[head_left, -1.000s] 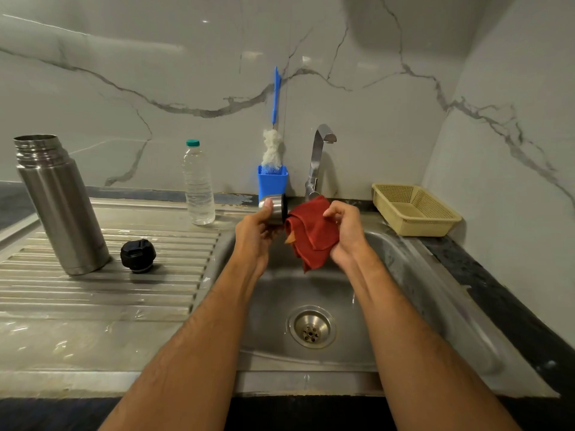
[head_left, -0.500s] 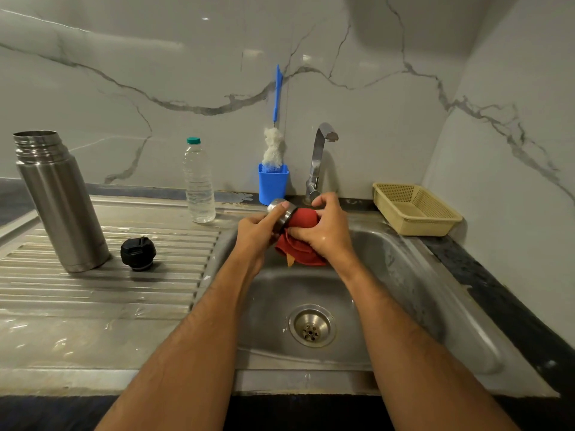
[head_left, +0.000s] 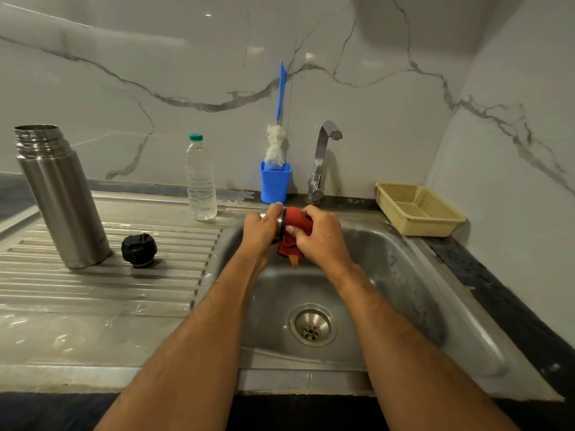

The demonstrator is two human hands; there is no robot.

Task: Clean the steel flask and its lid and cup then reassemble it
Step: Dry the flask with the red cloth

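The open steel flask stands upright on the ribbed draining board at the left, and its black lid lies just right of it. Over the sink basin my left hand grips the small steel cup, of which only a sliver of rim shows. My right hand holds a red cloth bunched against the cup's open end, a corner of cloth hanging below.
A clear water bottle with a green cap stands at the back of the draining board. A blue holder with a bottle brush, the tap and a yellow basket line the back. The drain lies below my hands.
My right hand has closed the red cloth onto the cup's mouth and turned around it. Both hands stay above the sink. The flask and lid have not moved.
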